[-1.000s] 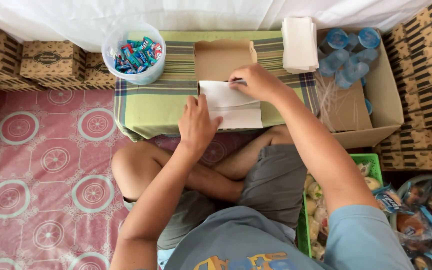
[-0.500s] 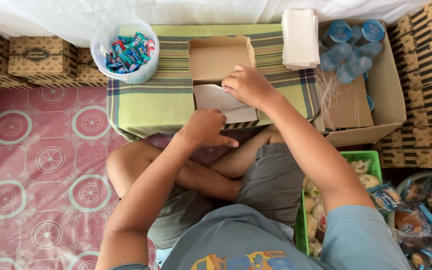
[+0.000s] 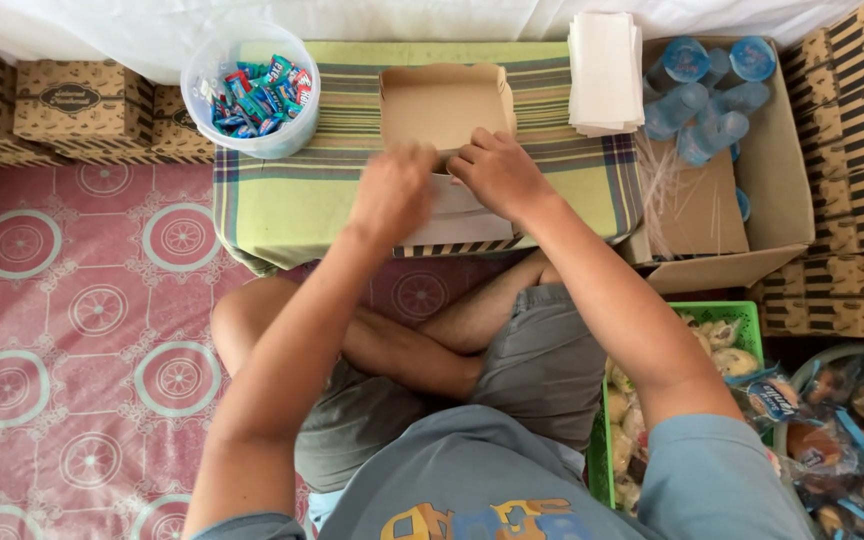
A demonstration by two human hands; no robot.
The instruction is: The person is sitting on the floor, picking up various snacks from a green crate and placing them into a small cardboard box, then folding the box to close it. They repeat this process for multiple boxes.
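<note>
Head view, looking straight down on a seated person with crossed legs. Red patterned floor mat (image 3: pixel 72 330) fills the left of the frame. Green-yellow checked cloth (image 3: pixel 292 190) covers a low surface at upper centre. Large cardboard carton (image 3: pixel 782 200) at upper right holds sealed water cups (image 3: pixel 697 95). Green crate (image 3: pixel 727 315) of wrapped buns sits at lower right. Clear tub (image 3: pixel 252 90) of wrapped sweets stands at upper left on the cloth. Stack of white sheets (image 3: pixel 604 70) lies right of centre top. Open brown box (image 3: pixel 444 100) sits at upper centre; its white flap (image 3: pixel 462 220) extends toward the person. Left hand (image 3: pixel 392 190), blurred, curls over the flap; grip cannot be told. Right hand (image 3: pixel 497 170) presses on the box's near edge, fingers bent.
</note>
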